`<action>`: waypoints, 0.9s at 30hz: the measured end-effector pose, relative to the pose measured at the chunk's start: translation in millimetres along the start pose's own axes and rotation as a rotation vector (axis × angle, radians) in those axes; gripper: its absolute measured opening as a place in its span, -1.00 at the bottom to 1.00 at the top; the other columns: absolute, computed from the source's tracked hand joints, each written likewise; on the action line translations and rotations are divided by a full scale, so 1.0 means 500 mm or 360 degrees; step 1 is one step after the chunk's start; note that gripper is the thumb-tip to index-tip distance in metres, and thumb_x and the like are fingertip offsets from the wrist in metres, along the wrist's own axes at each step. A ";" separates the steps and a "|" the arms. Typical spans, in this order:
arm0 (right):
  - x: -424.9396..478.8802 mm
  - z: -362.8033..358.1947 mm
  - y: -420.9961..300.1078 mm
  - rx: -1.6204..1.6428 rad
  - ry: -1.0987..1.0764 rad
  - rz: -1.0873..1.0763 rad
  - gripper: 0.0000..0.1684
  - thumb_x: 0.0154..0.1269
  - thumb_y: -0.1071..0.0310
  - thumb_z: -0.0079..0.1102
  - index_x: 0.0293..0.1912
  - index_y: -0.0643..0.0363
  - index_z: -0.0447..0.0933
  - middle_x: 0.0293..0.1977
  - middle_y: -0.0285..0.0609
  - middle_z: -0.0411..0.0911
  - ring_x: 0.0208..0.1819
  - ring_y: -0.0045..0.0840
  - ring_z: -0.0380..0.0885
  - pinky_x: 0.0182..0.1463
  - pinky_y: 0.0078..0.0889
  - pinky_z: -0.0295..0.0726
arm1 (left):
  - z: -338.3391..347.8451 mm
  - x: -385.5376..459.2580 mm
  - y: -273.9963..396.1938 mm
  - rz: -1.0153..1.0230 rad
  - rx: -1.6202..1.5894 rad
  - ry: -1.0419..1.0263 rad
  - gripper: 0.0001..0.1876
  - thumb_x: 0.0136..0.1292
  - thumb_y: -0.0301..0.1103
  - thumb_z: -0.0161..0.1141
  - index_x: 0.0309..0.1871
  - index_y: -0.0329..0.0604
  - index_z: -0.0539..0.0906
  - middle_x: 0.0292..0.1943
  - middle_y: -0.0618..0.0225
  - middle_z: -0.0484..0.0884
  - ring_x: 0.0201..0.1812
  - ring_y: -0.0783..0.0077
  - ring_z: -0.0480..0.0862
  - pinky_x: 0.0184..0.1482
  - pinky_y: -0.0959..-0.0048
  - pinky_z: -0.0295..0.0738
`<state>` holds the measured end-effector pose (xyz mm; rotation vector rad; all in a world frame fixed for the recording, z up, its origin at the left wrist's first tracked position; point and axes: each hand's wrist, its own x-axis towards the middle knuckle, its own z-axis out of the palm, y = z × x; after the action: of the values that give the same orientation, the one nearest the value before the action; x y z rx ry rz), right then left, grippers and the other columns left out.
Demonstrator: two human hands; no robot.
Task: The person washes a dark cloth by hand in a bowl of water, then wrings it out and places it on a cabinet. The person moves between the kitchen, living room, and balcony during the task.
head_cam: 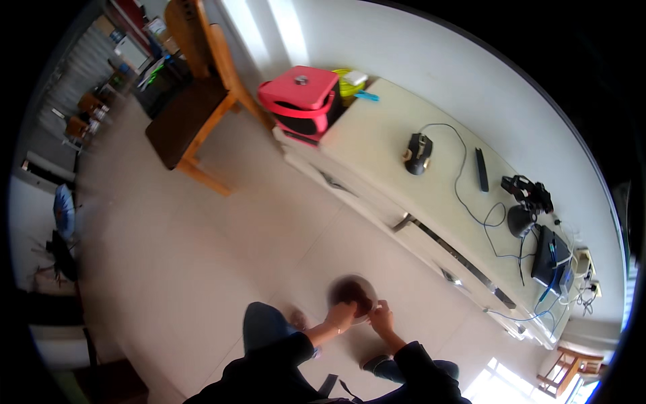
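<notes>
A round bowl (373, 294) with dark reddish-brown contents is low in front of me, between my legs. Motion blur hides exactly what it contains. My left hand (344, 314), with a thin bracelet at the wrist, reaches over the near-left rim, its fingers at the dark contents. What those fingers hold cannot be made out. At the near-right rim, my right hand (382, 317) has its fingers bent around the bowl's edge.
A cream cabinet (383, 121) runs along the wall at right, one drawer partly out. It bears a wired mouse (418, 154), a black router (547, 257), cables and a strapped black device (527, 192). A pink box (308, 91) stands beside a wooden chair (192, 116). Tiled floor (212, 252) surrounds me.
</notes>
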<state>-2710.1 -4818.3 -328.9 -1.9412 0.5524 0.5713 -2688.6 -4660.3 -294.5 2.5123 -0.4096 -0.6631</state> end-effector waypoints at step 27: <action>0.203 0.133 0.170 -0.0924 -0.0267 -0.0598 -0.34 0.02 0.20 0.08 0.15 -0.05 0.11 -0.19 0.04 0.44 -0.23 -0.09 0.46 -0.21 -0.13 0.43 | 0.190 0.159 -0.152 -0.0003 -0.0284 -0.0049 -0.51 -0.01 -0.33 0.19 -0.01 -0.20 0.26 -0.38 0.04 0.55 -0.30 -0.01 0.55 -0.24 0.15 0.42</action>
<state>-2691.6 -4805.0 -475.5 -2.4303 -0.1105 0.6909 -2660.3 -4666.7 -437.1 2.3369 -0.3435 -0.7080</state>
